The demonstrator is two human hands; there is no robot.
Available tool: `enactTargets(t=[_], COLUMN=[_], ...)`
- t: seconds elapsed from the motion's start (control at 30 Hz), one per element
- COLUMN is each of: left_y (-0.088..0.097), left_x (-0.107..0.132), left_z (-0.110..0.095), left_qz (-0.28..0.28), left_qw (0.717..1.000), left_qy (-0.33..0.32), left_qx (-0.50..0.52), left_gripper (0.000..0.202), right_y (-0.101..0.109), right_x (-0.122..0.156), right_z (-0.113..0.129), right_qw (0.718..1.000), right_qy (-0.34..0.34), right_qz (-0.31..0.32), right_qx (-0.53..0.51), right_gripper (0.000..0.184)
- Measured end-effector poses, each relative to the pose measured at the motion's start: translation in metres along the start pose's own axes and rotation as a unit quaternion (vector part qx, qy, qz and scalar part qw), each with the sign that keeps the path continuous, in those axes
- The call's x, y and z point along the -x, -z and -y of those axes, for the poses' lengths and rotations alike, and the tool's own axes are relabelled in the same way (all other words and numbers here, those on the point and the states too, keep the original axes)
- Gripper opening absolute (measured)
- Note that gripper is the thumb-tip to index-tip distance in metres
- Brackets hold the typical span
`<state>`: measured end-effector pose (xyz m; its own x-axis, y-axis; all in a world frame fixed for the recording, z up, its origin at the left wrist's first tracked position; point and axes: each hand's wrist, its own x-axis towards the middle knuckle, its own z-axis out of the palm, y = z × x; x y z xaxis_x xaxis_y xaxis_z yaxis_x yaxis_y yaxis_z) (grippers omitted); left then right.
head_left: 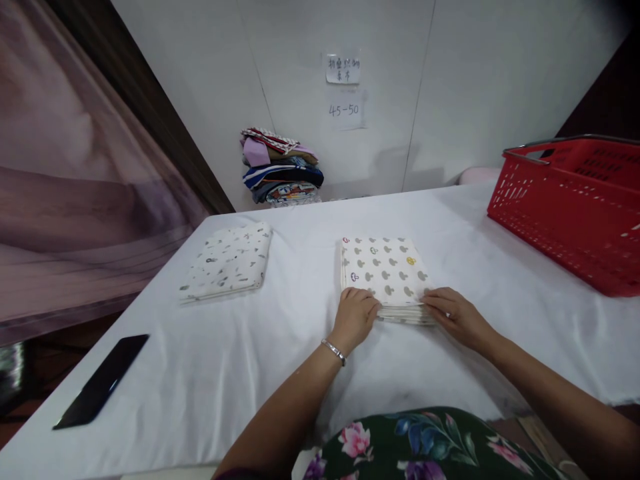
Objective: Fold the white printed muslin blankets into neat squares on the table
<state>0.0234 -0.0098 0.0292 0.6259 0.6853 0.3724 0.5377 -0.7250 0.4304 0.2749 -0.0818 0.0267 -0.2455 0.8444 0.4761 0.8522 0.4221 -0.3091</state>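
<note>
A folded cream cloth with grey mushroom prints (385, 270) lies in the middle of the white-covered table (300, 347). My left hand (354, 317) grips its near left corner with curled fingers; a silver bracelet sits on that wrist. My right hand (453, 313) pinches the near right edge of the same cloth, fingers closed on the layers. Both hands rest on the table at the cloth's front edge.
A second folded white printed cloth (227, 263) lies at the left. A dark phone (103, 380) sits near the table's left front edge. A red plastic basket (575, 207) stands at the right. A pile of folded fabrics (283, 167) leans against the back wall.
</note>
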Motion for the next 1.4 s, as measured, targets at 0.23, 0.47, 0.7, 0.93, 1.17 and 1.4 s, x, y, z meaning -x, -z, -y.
enactTargets(t=[0.23, 0.47, 0.7, 0.93, 1.17, 1.4], left_y=[0.001, -0.003, -0.007, -0.006, -0.004, -0.005], left_x=[-0.003, -0.002, 0.004, 0.007, 0.002, -0.002], left_z=[-0.003, -0.001, 0.006, 0.007, 0.003, 0.0], left_qz=[0.003, -0.009, -0.004, 0.003, 0.015, 0.025], left_qw=[1.0, 1.0, 0.999, 0.998, 0.999, 0.997], left_qy=[0.015, -0.002, -0.053, -0.063, -0.037, -0.031], left_qx=[-0.007, -0.018, -0.001, -0.008, -0.034, -0.068], left_gripper=[0.022, 0.017, 0.036, 0.023, 0.017, 0.02], right_y=[-0.001, -0.002, -0.002, 0.0, 0.001, 0.004], right_x=[-0.001, 0.001, 0.002, 0.0, -0.003, -0.005], right_z=[-0.003, -0.002, 0.0, 0.002, 0.0, 0.002], right_qw=[1.0, 0.999, 0.998, 0.997, 0.997, 0.995], right_qy=[0.001, 0.009, 0.055, 0.054, 0.044, 0.029], right_qz=[0.024, 0.023, 0.028, 0.046, 0.059, 0.092], right_qx=[0.015, 0.021, 0.005, 0.02, 0.005, -0.002], right_gripper=[0.023, 0.024, 0.022, 0.023, 0.023, 0.024])
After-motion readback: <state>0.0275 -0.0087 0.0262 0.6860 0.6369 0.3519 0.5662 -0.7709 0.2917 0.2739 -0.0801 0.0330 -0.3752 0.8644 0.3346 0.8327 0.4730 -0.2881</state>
